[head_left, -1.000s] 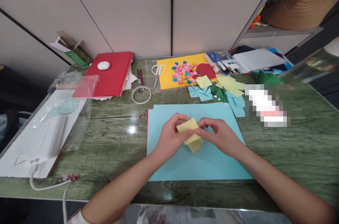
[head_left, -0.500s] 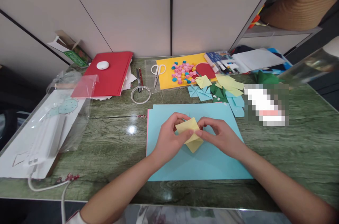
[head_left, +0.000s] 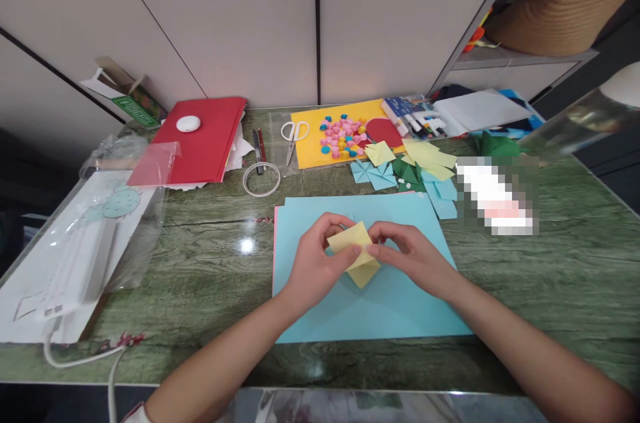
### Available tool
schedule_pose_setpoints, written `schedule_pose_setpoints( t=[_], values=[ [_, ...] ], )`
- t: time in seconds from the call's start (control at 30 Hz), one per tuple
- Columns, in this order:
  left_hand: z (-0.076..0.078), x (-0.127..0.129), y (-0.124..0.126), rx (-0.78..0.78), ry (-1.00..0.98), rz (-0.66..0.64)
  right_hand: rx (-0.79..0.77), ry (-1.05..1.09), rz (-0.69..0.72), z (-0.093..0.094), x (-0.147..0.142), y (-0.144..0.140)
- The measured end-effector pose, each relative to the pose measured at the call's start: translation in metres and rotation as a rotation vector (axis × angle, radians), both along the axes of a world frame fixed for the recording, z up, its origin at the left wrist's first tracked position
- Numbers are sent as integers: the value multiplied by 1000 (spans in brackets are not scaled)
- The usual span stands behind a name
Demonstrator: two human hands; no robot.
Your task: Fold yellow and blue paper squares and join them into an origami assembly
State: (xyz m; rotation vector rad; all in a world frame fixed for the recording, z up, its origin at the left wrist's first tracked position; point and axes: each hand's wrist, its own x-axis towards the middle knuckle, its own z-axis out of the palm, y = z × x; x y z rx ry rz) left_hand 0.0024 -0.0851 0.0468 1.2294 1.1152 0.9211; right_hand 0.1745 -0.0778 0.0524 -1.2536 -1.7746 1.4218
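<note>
A partly folded piece of yellow paper [head_left: 349,236] is held between both hands above a light blue sheet [head_left: 380,316]. My left hand [head_left: 320,260] pinches its left side, thumb on top and fingers behind it. On the right, my right hand [head_left: 407,251] has its thumb and forefinger closed at the paper's edge. The paper has a crease with a flap hanging toward me. Fingertips behind the paper are partly hidden. Beyond the sheet lie folded pieces of yellow paper [head_left: 431,158], light blue paper [head_left: 383,176] and green paper [head_left: 407,172].
Scissors [head_left: 294,133] and pink, blue and yellow pieces [head_left: 343,136] lie at the back on a yellow sheet [head_left: 307,155]. A tape roll [head_left: 261,179] and red folder [head_left: 200,150] are to the left. A white power strip [head_left: 83,270] with a cable sits far left.
The camera view has shifted slightly, so everything appears a little further left. Both hands keep hold of the yellow paper, which is tilted slightly differently.
</note>
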Motion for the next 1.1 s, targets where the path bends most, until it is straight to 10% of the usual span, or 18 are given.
schedule_pose_setpoints(
  t=[0.8,1.1],
  values=[
    [4,2,-2,-41,5,-34,-68,92,-23,-6,2,2],
    [1,1,1,-72,-57,44,191,-122,-50,8,9,2]
  ],
)
